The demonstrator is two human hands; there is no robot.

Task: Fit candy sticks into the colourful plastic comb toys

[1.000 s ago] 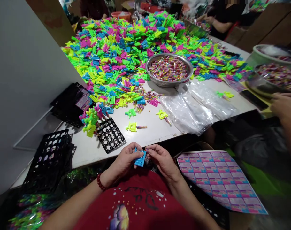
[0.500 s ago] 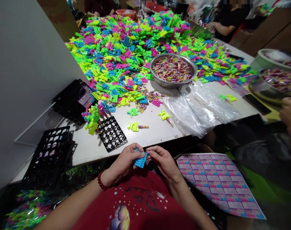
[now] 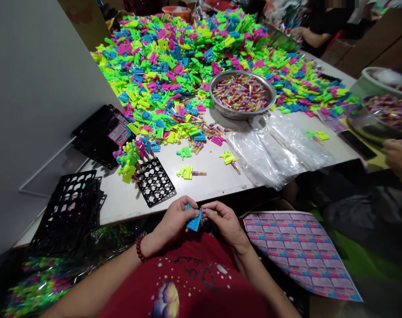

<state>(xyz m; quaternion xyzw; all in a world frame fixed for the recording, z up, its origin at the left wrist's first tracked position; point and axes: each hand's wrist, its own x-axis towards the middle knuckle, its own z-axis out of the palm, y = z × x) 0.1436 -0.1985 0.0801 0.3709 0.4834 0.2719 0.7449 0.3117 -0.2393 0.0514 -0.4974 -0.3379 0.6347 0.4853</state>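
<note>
Low in the head view, near the middle of the frame, I saw the left hand gripping a blue plastic piece between thumb and fingers, with a red beaded bracelet at its wrist. Just beside it, the right hand pinched a small multicoloured item in its fingertips, close to the blue plastic piece; I couldn't tell whether the two touched, since fingers hid part of both.

Both hands were in front of the near edge of the white table. Left of centre I had a black grid tray, colourful figures crowded upright at its left side. To its right lay a green piece, a yellow piece joined to a filled tube, and a second yellow piece.

A big heap of bright pieces spread over the top of the frame, with a steel bowl of small tubes right of centre and clear bags below it. Lower right, I saw a printed sheet; another person's hand showed at the right edge.
</note>
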